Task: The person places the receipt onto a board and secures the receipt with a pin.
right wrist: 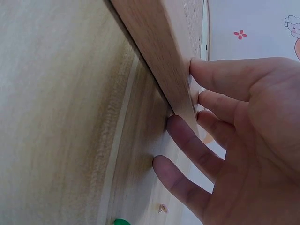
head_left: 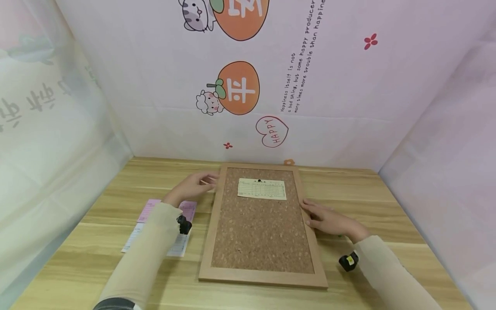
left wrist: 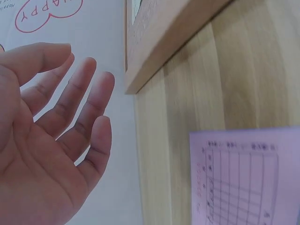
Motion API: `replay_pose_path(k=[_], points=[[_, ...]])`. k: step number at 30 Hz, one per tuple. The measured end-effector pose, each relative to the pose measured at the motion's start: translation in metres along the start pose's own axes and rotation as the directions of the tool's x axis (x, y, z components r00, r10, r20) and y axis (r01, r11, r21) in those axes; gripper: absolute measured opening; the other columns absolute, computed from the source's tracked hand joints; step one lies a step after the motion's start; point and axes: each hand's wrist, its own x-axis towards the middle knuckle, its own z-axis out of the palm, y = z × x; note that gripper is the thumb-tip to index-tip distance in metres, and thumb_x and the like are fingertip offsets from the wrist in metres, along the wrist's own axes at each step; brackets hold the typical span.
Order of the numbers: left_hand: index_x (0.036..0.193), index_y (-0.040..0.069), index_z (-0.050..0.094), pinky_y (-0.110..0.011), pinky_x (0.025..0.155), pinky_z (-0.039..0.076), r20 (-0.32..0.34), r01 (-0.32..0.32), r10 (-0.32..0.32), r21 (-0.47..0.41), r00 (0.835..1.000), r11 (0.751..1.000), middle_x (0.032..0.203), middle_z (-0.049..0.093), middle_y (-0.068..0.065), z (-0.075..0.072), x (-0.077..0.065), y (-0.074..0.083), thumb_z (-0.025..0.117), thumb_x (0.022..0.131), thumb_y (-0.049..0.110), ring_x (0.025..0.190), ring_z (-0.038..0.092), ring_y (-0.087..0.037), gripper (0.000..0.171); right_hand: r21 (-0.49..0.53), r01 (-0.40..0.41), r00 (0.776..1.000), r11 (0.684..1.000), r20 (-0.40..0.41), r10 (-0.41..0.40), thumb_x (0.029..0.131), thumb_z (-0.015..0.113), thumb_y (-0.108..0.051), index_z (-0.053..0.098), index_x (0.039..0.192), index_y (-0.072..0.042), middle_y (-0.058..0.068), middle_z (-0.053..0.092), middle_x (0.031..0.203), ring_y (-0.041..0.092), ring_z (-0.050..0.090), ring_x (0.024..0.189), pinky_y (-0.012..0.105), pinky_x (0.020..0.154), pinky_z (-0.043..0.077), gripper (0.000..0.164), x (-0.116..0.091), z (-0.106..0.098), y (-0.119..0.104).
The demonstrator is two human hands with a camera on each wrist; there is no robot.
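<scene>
A cork board (head_left: 263,232) with a light wooden frame (head_left: 217,215) lies on the table. Near its top, a pale yellow printed form (head_left: 261,189) carries a black pin (head_left: 259,180) at its upper edge. Beside the frame's upper left side is my left hand (head_left: 195,186), fingers loosely bent and holding nothing; the left wrist view shows its fingertips (left wrist: 104,82) apart from the frame. On the opposite side, my right hand (head_left: 329,218) touches the frame's right edge with its thumb and fingertips (right wrist: 177,123), without curling round it.
Pink slips (head_left: 149,210) and white slips (head_left: 178,246) lie partly under the left forearm. Past the right hand, a small tack (right wrist: 162,208) and a green object (right wrist: 122,221) sit on the wooden table (head_left: 360,189). A printed white cloth (head_left: 329,133) hangs behind.
</scene>
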Motion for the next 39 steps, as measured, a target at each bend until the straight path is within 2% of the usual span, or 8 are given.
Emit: replay_pose_path(k=[5, 13, 22, 26, 32, 39], points=[[0.138, 0.003, 0.056, -0.053, 0.099, 0.045, -0.002, 0.026, -0.026, -0.013, 1.0, 1.0, 0.134, 0.058, -0.021, -0.005, -0.011, -0.002, 0.057, 0.103, 0.015, 0.121, 0.055, -0.038, 0.037, 0.013, -0.005, 1.0, 1.0, 0.006, 0.005, 0.105, 0.053, -0.02, 0.023, 0.156, 0.004, 0.029, 0.011, 0.161, 0.052, 0.012, 0.145, 0.067, 0.11, 0.021, 0.063, -0.001, -0.001, -0.002], [0.139, 0.007, 0.056, -0.056, 0.1, 0.044, -0.026, 0.106, -0.106, 0.019, 0.994, 0.994, 0.131, 0.06, -0.02, -0.016, -0.023, -0.006, 0.056, 0.104, 0.02, 0.12, 0.056, -0.04, 0.038, 0.004, -0.017, 1.0, 1.0, 0.004, 0.017, 0.105, 0.053, -0.022, 0.024, 0.156, 0.003, 0.028, 0.011, 0.162, 0.051, 0.013, 0.145, 0.067, 0.11, 0.021, 0.064, -0.001, -0.001, -0.002], [0.142, 0.003, 0.052, -0.053, 0.094, 0.048, -0.043, 0.123, -0.123, 0.012, 0.992, 0.992, 0.129, 0.061, -0.022, -0.03, -0.045, -0.018, 0.058, 0.103, 0.019, 0.117, 0.058, -0.041, 0.043, -0.008, -0.013, 1.0, 1.0, -0.005, 0.013, 0.104, 0.055, -0.022, 0.026, 0.156, 0.003, 0.028, 0.014, 0.161, 0.052, 0.014, 0.144, 0.068, 0.109, 0.021, 0.064, -0.002, -0.002, -0.003], [0.143, 0.003, 0.051, -0.05, 0.092, 0.05, -0.043, 0.166, -0.165, 0.015, 0.985, 0.986, 0.129, 0.06, -0.022, -0.037, -0.055, -0.022, 0.057, 0.103, 0.018, 0.116, 0.059, -0.039, 0.043, -0.013, -0.009, 1.0, 1.0, -0.01, 0.009, 0.104, 0.055, -0.022, 0.026, 0.155, 0.003, 0.028, 0.014, 0.161, 0.052, 0.014, 0.144, 0.068, 0.11, 0.021, 0.064, -0.002, -0.002, -0.002], [0.141, 0.001, 0.052, -0.055, 0.095, 0.047, -0.068, 0.18, -0.177, 0.038, 0.982, 0.983, 0.127, 0.061, -0.023, -0.044, -0.07, -0.031, 0.059, 0.102, 0.019, 0.117, 0.058, -0.041, 0.044, -0.01, -0.007, 1.0, 1.0, -0.016, 0.007, 0.104, 0.055, -0.023, 0.026, 0.156, 0.002, 0.027, 0.014, 0.161, 0.051, 0.014, 0.144, 0.068, 0.11, 0.02, 0.064, -0.002, -0.001, -0.001], [0.145, 0.0, 0.046, -0.057, 0.098, 0.044, -0.065, 0.21, -0.209, 0.01, 0.976, 0.978, 0.13, 0.059, -0.026, -0.054, -0.085, -0.043, 0.061, 0.101, 0.02, 0.121, 0.054, -0.045, 0.051, 0.006, -0.009, 1.0, 1.0, -0.008, 0.009, 0.105, 0.054, -0.024, 0.025, 0.157, 0.001, 0.026, 0.012, 0.162, 0.051, 0.013, 0.145, 0.068, 0.109, 0.02, 0.064, -0.002, 0.0, 0.0]])
